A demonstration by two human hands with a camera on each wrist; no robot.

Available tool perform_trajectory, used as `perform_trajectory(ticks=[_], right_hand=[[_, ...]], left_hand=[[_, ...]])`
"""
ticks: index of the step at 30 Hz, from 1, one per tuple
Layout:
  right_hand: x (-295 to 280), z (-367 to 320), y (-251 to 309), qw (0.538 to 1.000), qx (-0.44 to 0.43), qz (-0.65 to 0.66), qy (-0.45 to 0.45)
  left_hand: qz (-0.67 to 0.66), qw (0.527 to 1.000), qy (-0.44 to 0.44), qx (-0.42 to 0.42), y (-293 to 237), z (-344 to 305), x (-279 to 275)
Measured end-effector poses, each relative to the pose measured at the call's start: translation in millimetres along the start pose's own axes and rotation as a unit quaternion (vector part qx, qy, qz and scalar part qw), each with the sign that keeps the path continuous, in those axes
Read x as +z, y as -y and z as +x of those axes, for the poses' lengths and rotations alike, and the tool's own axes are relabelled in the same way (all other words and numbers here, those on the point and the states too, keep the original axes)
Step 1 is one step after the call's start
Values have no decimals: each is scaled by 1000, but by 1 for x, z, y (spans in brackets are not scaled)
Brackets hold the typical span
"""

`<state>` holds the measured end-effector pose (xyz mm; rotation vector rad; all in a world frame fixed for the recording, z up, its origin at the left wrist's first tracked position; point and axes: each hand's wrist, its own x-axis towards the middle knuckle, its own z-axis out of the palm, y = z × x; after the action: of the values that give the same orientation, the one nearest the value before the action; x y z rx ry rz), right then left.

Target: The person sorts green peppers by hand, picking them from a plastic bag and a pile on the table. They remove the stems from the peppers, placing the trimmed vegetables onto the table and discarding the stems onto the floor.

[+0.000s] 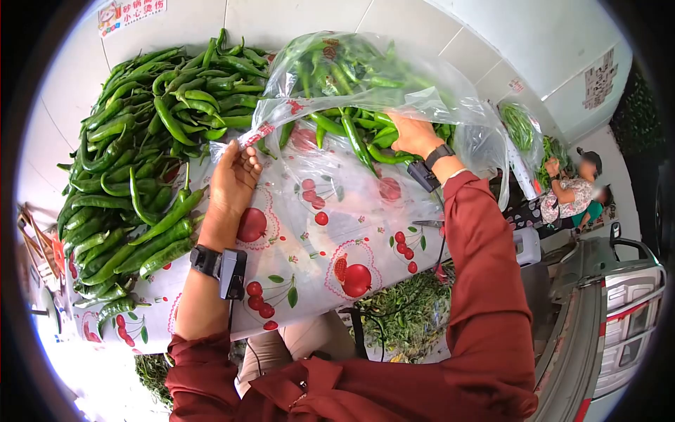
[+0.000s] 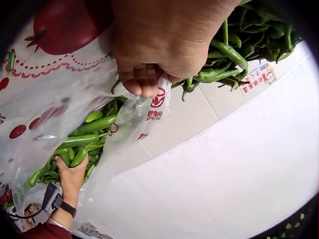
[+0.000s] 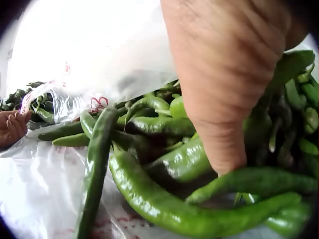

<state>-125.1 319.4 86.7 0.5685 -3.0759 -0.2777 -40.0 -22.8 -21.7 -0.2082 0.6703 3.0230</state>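
In the head view my left hand (image 1: 235, 179) pinches the edge of a clear plastic bag (image 1: 264, 116) with red print. The left wrist view shows its curled fingers (image 2: 144, 82) on the bag's rim. My right hand (image 1: 415, 133) reaches into the bag's mouth and grips green chili peppers (image 2: 75, 154). Its thumb (image 3: 224, 144) presses down among them in the right wrist view, while its other fingers are mostly hidden. Long peppers (image 3: 194, 209) lie loosely around that hand. Left of the bag, a large heap of green chili peppers (image 1: 140, 141) lies close to my left hand.
A tablecloth (image 1: 302, 246) with red fruit print covers the table. Scissors (image 1: 427, 224) lie near my right forearm. Behind stands a tiled wall (image 1: 401, 17). At the right are bagged greens (image 1: 519, 126), a person (image 1: 573, 190) and a vehicle (image 1: 619, 302).
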Motion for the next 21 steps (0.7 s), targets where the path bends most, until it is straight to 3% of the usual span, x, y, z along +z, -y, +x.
perform_trajectory(ticks=[4, 7, 9, 15, 19, 21], right_hand=[[1, -14, 3, 998, -6, -23, -52], [-14, -29, 23, 998, 57, 6, 1], [-11, -33, 20, 999, 40, 6, -20], [-27, -52, 2, 977, 46, 86, -191], [-35, -76, -14, 974, 77, 136, -167], [-35, -95, -9, 980, 136, 121, -77]], left_hand=[[-9, 1000, -6, 2, 1, -1, 1], [-14, 1000, 20, -2, 1, 0, 0], [-3, 1000, 20, 4, 1, 0, 0], [0, 1000, 20, -3, 0, 2, -1], [1, 1000, 11, -2, 1, 4, -2], [1, 1000, 15, -4, 1, 4, -4]])
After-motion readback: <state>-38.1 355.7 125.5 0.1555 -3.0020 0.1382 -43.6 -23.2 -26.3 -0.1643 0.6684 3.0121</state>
